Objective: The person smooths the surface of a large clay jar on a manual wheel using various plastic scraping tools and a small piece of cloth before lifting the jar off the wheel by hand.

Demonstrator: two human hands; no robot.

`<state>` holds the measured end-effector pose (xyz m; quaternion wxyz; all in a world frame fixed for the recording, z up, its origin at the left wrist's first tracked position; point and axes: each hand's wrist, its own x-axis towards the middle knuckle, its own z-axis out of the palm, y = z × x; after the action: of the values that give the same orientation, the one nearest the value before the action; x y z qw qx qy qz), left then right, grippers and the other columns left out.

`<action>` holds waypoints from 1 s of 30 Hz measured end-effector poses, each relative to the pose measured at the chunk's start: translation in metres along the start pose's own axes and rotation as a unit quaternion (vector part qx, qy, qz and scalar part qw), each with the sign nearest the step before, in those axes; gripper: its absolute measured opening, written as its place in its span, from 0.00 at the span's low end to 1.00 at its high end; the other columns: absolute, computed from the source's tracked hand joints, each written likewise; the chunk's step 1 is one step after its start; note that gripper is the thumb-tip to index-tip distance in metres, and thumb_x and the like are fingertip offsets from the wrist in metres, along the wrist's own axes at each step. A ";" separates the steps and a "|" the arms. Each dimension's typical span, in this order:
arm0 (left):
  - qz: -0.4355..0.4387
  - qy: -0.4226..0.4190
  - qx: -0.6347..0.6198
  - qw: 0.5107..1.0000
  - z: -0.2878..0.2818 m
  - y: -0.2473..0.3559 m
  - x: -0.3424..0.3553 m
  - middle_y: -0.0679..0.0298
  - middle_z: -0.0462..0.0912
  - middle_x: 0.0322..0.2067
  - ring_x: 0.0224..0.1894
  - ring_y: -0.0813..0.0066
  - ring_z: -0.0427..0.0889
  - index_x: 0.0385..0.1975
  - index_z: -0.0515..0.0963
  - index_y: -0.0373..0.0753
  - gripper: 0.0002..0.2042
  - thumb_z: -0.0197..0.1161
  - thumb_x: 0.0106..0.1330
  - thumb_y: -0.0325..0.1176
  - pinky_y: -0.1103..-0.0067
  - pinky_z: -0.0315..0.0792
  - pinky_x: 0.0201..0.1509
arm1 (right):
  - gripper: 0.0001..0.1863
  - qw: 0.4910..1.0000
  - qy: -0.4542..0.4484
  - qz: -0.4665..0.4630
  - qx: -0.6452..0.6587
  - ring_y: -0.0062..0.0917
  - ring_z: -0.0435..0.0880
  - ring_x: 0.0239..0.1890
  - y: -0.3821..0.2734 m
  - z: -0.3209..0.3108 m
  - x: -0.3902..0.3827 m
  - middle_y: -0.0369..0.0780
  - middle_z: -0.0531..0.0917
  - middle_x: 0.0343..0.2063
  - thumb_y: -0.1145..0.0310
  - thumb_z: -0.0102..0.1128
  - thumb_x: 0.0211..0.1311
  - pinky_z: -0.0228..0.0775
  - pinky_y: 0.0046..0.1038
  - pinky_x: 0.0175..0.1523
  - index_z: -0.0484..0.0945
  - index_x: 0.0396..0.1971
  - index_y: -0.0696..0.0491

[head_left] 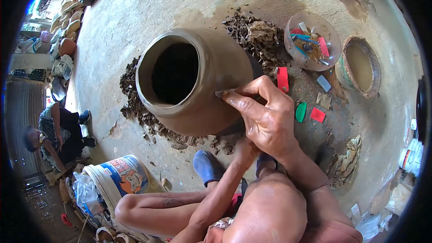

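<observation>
A wet brown clay pot [220, 58] with a wide round mouth stands tilted in view on the floor before me. My right hand [270, 117] is at the pot's near right shoulder, thumb and fingers pinched together. A small grey tip shows at the fingertips, against the clay wall; I cannot make out what it is. My left hand [246, 149] is low beside the pot's base, below my right hand. Its fingers are hidden behind the right hand and the pot.
Dark clay scraps [258, 36] ring the pot. On the right are a clear bowl [292, 54] of coloured plastic pieces, a basin [343, 69] of murky water, and loose red [282, 79] and green pieces [301, 112]. A white bucket [105, 184] stands lower left; another person [56, 130] sits far left.
</observation>
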<state>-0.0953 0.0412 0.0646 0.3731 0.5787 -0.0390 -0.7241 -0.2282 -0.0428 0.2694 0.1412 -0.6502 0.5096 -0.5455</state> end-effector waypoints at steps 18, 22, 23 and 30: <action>0.021 -0.112 -0.083 0.990 -0.007 0.064 0.001 0.58 0.75 0.62 0.61 0.67 0.79 0.76 0.58 0.49 0.32 0.54 0.77 0.55 0.73 0.81 0.54 | 0.23 1.000 0.009 0.012 0.009 0.29 0.87 0.33 0.007 -0.012 -0.005 0.40 0.84 0.34 0.86 0.68 0.50 0.82 0.28 0.36 0.91 0.46 0.51; 0.207 -0.051 0.032 0.976 -0.063 0.127 0.041 0.58 0.74 0.63 0.61 0.66 0.79 0.76 0.58 0.48 0.33 0.54 0.77 0.55 0.73 0.80 0.55 | 0.20 0.999 0.009 0.021 0.035 0.30 0.87 0.34 -0.005 -0.005 -0.007 0.40 0.85 0.34 0.84 0.68 0.52 0.82 0.29 0.37 0.91 0.44 0.51; 0.214 -0.002 0.033 0.976 -0.054 0.108 0.044 0.58 0.74 0.63 0.61 0.66 0.79 0.76 0.58 0.48 0.33 0.54 0.77 0.55 0.73 0.80 0.55 | 0.20 0.999 0.013 0.020 0.034 0.30 0.87 0.34 -0.005 -0.004 -0.008 0.40 0.85 0.34 0.84 0.68 0.52 0.82 0.29 0.37 0.91 0.44 0.51; -0.003 -0.050 -0.012 0.999 -0.010 0.013 -0.006 0.58 0.74 0.64 0.62 0.66 0.78 0.76 0.59 0.47 0.33 0.54 0.77 0.55 0.73 0.80 0.56 | 0.21 0.998 0.028 0.041 0.050 0.29 0.87 0.33 0.008 -0.003 -0.023 0.39 0.85 0.34 0.83 0.70 0.48 0.82 0.28 0.37 0.91 0.45 0.50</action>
<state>-0.0796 0.0394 0.0722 0.3754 0.5376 -0.0466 -0.7536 -0.2315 -0.0263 0.2517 0.1814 -0.6054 0.5115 -0.5822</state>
